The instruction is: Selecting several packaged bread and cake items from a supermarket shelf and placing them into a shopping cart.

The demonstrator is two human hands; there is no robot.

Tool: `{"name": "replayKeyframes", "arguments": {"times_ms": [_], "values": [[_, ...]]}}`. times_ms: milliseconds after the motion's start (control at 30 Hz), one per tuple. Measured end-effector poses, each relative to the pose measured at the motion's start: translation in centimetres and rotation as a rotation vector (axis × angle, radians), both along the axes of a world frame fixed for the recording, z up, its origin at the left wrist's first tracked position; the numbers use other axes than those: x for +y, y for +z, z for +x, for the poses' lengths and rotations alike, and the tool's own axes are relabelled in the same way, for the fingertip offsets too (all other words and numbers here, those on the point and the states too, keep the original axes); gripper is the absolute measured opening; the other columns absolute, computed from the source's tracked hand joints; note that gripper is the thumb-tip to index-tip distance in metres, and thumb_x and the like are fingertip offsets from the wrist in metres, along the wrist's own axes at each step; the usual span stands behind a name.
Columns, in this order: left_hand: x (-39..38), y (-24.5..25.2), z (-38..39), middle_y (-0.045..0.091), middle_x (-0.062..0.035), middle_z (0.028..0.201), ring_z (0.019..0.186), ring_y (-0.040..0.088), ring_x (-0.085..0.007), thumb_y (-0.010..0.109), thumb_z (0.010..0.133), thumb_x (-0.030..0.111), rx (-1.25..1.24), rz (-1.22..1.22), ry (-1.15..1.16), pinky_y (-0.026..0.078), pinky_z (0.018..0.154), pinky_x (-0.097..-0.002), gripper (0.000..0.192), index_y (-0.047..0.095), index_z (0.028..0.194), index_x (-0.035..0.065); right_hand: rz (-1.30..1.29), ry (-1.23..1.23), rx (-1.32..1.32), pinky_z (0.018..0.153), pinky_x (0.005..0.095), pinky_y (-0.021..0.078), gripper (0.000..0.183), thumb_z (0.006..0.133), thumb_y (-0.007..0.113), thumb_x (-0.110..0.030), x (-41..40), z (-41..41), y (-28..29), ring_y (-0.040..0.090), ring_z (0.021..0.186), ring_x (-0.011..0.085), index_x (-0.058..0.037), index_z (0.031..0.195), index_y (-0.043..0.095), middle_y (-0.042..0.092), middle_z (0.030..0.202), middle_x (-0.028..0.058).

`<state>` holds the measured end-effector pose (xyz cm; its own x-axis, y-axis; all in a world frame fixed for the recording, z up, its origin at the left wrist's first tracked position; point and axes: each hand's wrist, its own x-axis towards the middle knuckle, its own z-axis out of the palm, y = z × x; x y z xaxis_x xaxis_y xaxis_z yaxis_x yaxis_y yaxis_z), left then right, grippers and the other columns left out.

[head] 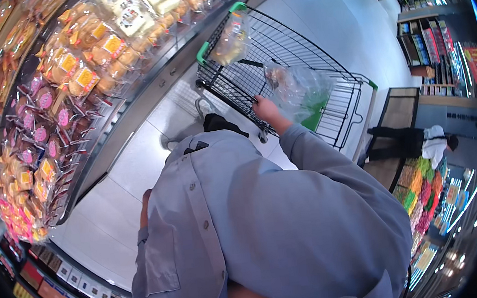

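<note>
My right hand is closed around the near rim of a black wire shopping cart with green plastic corners. Just beyond the fingers, a clear plastic bag with food in it lies inside the cart, partly over a green panel. Another clear bag holding pale yellow food rests at the cart's far left end. On the left, only a strip of my bare left forearm shows beside my grey-blue shirt; the hand itself is hidden.
A display counter of packaged bread and pastries runs along the left. Boxed goods line a shelf at lower left. To the right, a person stands near a colourful produce display. Pale floor tiles separate the counter from me.
</note>
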<state>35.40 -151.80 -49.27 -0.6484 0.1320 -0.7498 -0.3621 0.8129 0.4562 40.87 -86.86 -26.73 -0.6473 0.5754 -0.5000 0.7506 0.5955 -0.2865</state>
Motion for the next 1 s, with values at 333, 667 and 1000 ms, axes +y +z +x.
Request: {"name": "replayKeyframes", "arguments": {"times_ms": [333, 667, 1000], "values": [[7.3, 13.1, -4.8, 0.066, -0.0098, 0.081, 0.066, 0.064, -0.0169, 0.056, 0.090, 0.023, 0.104, 0.109, -0.027, 0.051, 0.061, -0.0311, 0.037, 0.060, 0.119, 0.0001, -0.200, 0.160, 0.027, 0.089, 0.0464, 0.0485, 0.037, 0.094, 0.048, -0.029, -3.5, 2.7, -0.3, 0.061, 0.103, 0.0390, -0.0071, 0.123, 0.057, 0.065, 0.110, 0.0221], [20.3, 17.8, -2.3, 0.062, -0.0196, 0.112, 0.084, 0.065, -0.0211, 0.054, 0.094, 0.025, 0.198, 0.207, -0.089, 0.052, 0.074, -0.0337, 0.057, 0.035, 0.141, -0.0010, -0.583, 0.054, 0.296, 0.085, 0.0399, 0.0500, 0.057, 0.089, 0.059, -0.051, -6.0, 5.3, -1.5, 0.065, 0.097, 0.0317, -0.0017, 0.118, 0.060, 0.068, 0.104, 0.0189], [34.5, 26.1, -1.1, 0.025, -0.0321, 0.149, 0.111, 0.059, -0.0281, 0.056, 0.096, 0.027, 0.219, 0.400, -0.040, 0.049, 0.091, -0.0369, 0.084, -0.002, 0.153, 0.0054, -0.051, -0.330, 0.154, 0.094, 0.0448, 0.0469, 0.082, 0.076, 0.075, -0.040, 0.6, 10.6, -7.0, 0.053, 0.114, 0.0429, 0.0056, 0.134, 0.038, 0.050, 0.125, 0.0300]]}}
